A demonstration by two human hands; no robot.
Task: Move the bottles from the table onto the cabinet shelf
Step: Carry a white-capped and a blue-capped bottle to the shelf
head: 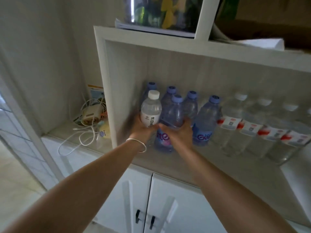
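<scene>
**Shelf loading well advanced; two bottles in hand at the left end**

Both hands are inside the cabinet shelf (168, 158) compartment. The left hand (140, 127) is wrapped round the base of a small white-capped bottle (151, 109), held upright near the left wall of the shelf. The right hand (180, 132) is closed round the body of a blue-capped bottle (170, 125), just beside the first and towards the front edge. Whether either bottle rests on the shelf cannot be determined; the hands cover both bases.

Already in place: further blue bottles (206, 121) stand behind and to the right, and a row of clear red-labelled bottles (252, 125) runs along the shelf towards its right end. In my judgement, most of the work appears done.

Remaining: release of the two held bottles. The table is out of view, so any stock left there cannot be counted.

Limits of observation: the right end of the row is blurred and cut off by the frame edge. Motion blur obscures the left wall beside the left hand. Cables (80, 132) lie on the ledge outside the compartment.
</scene>
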